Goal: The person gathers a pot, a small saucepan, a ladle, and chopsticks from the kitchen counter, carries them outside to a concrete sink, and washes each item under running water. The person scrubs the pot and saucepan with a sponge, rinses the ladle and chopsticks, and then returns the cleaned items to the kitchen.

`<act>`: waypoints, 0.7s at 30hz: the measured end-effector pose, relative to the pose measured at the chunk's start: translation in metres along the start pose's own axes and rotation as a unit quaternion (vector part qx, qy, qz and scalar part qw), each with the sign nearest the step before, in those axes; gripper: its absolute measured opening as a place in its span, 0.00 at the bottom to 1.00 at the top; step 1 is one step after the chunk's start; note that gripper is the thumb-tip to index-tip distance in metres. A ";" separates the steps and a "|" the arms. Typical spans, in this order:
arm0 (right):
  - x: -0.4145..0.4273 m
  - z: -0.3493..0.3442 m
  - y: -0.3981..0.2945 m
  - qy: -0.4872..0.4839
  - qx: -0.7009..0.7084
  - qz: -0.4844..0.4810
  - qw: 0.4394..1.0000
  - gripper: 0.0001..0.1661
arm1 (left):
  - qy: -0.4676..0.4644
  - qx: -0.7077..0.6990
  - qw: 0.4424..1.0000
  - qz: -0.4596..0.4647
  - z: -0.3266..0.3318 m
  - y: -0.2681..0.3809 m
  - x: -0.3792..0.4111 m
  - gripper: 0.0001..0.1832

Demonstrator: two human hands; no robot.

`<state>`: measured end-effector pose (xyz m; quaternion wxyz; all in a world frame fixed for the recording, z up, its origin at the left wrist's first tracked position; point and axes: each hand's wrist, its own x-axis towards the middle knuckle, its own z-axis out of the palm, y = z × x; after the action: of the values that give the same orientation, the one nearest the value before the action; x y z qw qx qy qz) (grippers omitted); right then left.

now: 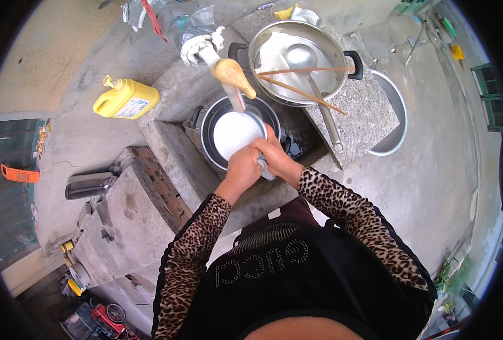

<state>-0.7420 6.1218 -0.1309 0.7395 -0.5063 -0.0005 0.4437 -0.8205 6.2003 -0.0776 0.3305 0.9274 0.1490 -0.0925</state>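
Observation:
My left hand (pixel 245 168) and my right hand (pixel 277 153) meet over the front of a stone-walled sink (pixel 170 144). Both close around a grey cloth (pixel 267 169), whose end sticks out below the fingers. Just beyond them, a dark-rimmed pot (pixel 206 146) stands in the sink. A round metal vessel with a bright white inside (pixel 237 135) sits within the pot's rim. Fingers of my right hand overlap that vessel's edge; whether they touch it, I cannot tell. Above hangs a pale tube (pixel 234 97) beside a tan, bulb-shaped piece (pixel 232 75).
A large two-handled pot (pixel 338 85) holds white items, a ladle (pixel 324 114) and chopsticks (pixel 298 90). It rests on a rough stone slab (pixel 362 123), above a metal basin (pixel 398 114). To the left are a yellow pump jug (pixel 126 100) and a metal tray (pixel 90 185).

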 end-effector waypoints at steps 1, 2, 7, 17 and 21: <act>0.003 0.001 -0.002 -0.024 -0.052 0.005 0.998 0.35 | 0.052 0.059 0.994 0.080 0.003 -0.009 -0.002 0.09; -0.001 -0.004 -0.010 -0.040 -0.063 0.042 0.996 0.34 | 0.103 0.118 0.975 0.160 0.003 -0.024 -0.006 0.08; 0.003 -0.009 -0.029 -0.057 -0.045 0.121 0.990 0.39 | 0.050 0.188 0.958 0.210 -0.014 -0.038 -0.015 0.15; 0.051 -0.002 -0.026 -0.269 0.062 0.188 0.942 0.32 | -0.048 -0.556 0.827 -0.067 -0.045 -0.036 -0.020 0.16; 0.036 0.004 -0.024 -0.244 0.276 0.234 0.900 0.35 | -0.024 -0.773 0.632 -0.036 -0.033 -0.068 -0.020 0.19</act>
<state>-0.7060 6.1461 -0.1270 0.7008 -0.1434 0.0597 0.6962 -0.8601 6.2675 -0.0864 0.9265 0.3231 0.1913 0.0224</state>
